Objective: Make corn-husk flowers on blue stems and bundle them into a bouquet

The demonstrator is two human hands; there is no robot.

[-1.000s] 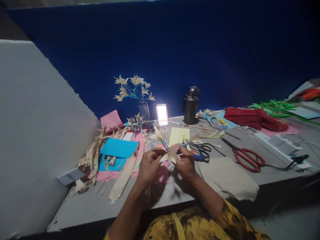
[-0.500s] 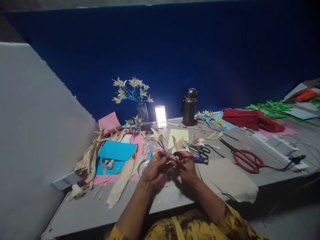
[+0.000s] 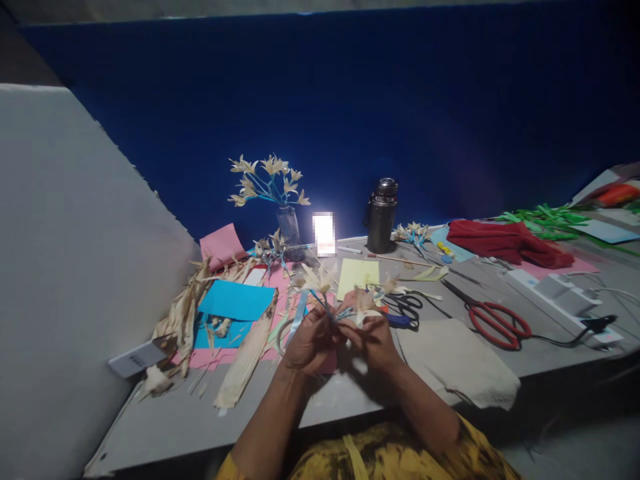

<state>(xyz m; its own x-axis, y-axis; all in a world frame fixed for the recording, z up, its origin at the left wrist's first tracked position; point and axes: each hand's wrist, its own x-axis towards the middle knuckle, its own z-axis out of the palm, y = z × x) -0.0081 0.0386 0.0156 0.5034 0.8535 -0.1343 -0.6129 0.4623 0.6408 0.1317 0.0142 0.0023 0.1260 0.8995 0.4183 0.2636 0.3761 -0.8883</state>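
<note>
My left hand is closed on the blue stem of a cream handmade flower, whose petals rise above my fingers. Close beside it, my right hand pinches a second cream flower with a blue stem. The two stems meet between my fingertips; where exactly they touch is hidden. Just behind my right hand lie black-handled scissors and a blue-handled tool. A roll of tape sits partly hidden beside my left hand.
A glass vase of similar flowers and a dark flask stand at the back. Dried husks and blue paper lie left. Red-handled scissors, a beige cloth and a power strip lie right.
The flower in my right hand has turned and blurred with motion, its blue stem now lying more across my fingers. The left flower tilts slightly. Both hands stay together in the same place.
</note>
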